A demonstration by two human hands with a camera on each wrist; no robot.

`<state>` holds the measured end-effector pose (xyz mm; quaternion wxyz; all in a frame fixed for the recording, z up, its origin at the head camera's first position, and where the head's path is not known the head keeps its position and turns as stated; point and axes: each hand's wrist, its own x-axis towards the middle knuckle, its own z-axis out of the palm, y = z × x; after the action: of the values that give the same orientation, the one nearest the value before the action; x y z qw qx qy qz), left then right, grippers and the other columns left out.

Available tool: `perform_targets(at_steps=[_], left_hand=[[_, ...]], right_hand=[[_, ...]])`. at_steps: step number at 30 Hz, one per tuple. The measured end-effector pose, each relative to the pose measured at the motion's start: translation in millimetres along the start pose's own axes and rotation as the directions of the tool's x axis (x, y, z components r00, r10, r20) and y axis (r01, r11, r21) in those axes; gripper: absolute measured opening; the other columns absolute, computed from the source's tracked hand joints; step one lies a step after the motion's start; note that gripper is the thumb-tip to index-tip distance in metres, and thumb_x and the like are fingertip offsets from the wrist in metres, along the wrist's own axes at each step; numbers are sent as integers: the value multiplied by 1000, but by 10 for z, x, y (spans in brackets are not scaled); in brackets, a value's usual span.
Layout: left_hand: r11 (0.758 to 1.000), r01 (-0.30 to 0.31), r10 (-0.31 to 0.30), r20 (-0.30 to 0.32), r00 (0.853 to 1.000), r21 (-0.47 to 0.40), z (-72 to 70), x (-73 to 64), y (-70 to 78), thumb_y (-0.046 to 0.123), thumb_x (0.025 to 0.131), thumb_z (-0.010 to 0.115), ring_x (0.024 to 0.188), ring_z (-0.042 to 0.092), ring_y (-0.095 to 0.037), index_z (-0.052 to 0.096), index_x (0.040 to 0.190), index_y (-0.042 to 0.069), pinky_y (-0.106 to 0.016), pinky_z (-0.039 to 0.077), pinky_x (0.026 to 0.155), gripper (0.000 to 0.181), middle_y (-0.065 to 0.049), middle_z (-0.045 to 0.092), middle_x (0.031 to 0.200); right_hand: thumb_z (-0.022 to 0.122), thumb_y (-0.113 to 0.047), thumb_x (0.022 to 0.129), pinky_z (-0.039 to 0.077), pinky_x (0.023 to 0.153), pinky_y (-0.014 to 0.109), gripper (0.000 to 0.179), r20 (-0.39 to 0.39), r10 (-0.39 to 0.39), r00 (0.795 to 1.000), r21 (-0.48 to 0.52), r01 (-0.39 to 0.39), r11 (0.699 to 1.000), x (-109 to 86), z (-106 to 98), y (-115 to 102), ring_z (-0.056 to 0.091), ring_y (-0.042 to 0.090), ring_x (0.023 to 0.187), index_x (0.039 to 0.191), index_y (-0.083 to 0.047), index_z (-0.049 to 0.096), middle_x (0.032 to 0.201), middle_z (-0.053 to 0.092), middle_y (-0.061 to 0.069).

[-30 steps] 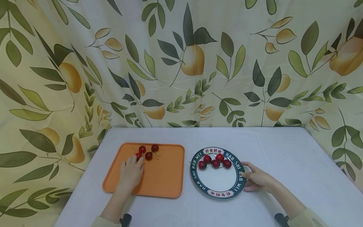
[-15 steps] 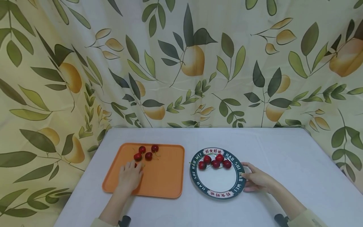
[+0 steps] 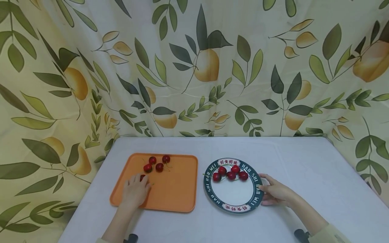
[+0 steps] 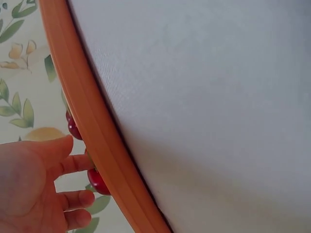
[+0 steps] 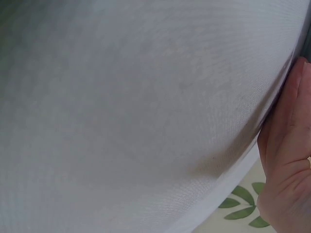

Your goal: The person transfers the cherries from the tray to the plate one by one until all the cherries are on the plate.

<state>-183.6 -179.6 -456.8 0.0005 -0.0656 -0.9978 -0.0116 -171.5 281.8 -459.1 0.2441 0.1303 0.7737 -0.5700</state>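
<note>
My left hand (image 3: 135, 192) is over the left part of the orange tray (image 3: 176, 189). Its fingertips touch or nearly touch a cherry (image 3: 142, 177), mostly hidden in the head view. In the left wrist view the fingers are loosely spread, with a gap between thumb and forefinger, and a red cherry (image 4: 98, 183) shows just beyond them. Several cherries (image 3: 159, 167) lie farther back on the tray. My right hand (image 3: 276, 190) grips the right edge of a round plate (image 3: 232, 195) with a dark green lettered rim. Several cherries (image 3: 231, 175) sit in the plate's back half.
Tray and plate stand side by side on a table under a white cloth (image 3: 304, 162), a narrow gap between them. A leaf-and-fruit patterned curtain (image 3: 194, 101) hangs behind the table and along its left side.
The left hand has drawn back toward the near left, uncovering one cherry behind it. The cherry at its fingertips appears slightly farther left. Plate and right hand stay put.
</note>
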Motion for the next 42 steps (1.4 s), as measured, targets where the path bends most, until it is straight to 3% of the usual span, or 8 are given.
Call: perform_targets(at_steps=[13, 20, 30, 36, 42], left_hand=[[999, 30, -32, -83, 996, -17, 44, 20, -81, 33, 89, 56, 92, 43, -32, 53, 113, 7, -42, 33, 72, 35, -15, 47, 97], [996, 86, -86, -125, 988, -9, 53, 57, -97, 34, 87, 59, 84, 46, -31, 54, 109, 3, -41, 34, 69, 38, -16, 48, 90], [989, 150, -150, -31, 988, 10, 50, 42, -194, 24, 87, 59, 99, 44, -36, 51, 115, 0, -48, 38, 77, 38, -21, 48, 98], [988, 155, -156, -32, 987, -26, 69, 28, -234, 16, 86, 56, 96, 44, -36, 52, 112, -2, -49, 38, 74, 31, -21, 47, 94], [990, 143, -143, -7, 990, -4, 88, 14, -247, 9, 88, 52, 94, 45, -37, 52, 115, -5, -48, 38, 74, 30, -22, 47, 95]], right_hand=[[43, -9, 94, 53, 62, 34, 58, 0, -7, 1000, -8, 7, 1000, -2, 1, 3, 61, 19, 69, 143, -9, 12, 86, 54, 10], [43, -9, 94, 53, 62, 33, 58, -3, -3, 1000, -8, 3, 1000, -5, 0, 2, 61, 19, 69, 143, -9, 12, 86, 54, 10], [43, -10, 95, 53, 63, 34, 58, -8, 4, 1000, -9, -4, 1000, 10, -4, 6, 61, 20, 70, 143, -10, 12, 86, 55, 10], [44, -10, 95, 53, 63, 34, 58, -10, -4, 1000, -11, 3, 1000, 5, 0, 1, 61, 20, 69, 143, -10, 12, 85, 55, 10], [43, -8, 94, 53, 62, 34, 56, -17, -15, 1000, -26, 15, 1000, -2, 10, 4, 62, 18, 68, 142, -9, 14, 83, 56, 9]])
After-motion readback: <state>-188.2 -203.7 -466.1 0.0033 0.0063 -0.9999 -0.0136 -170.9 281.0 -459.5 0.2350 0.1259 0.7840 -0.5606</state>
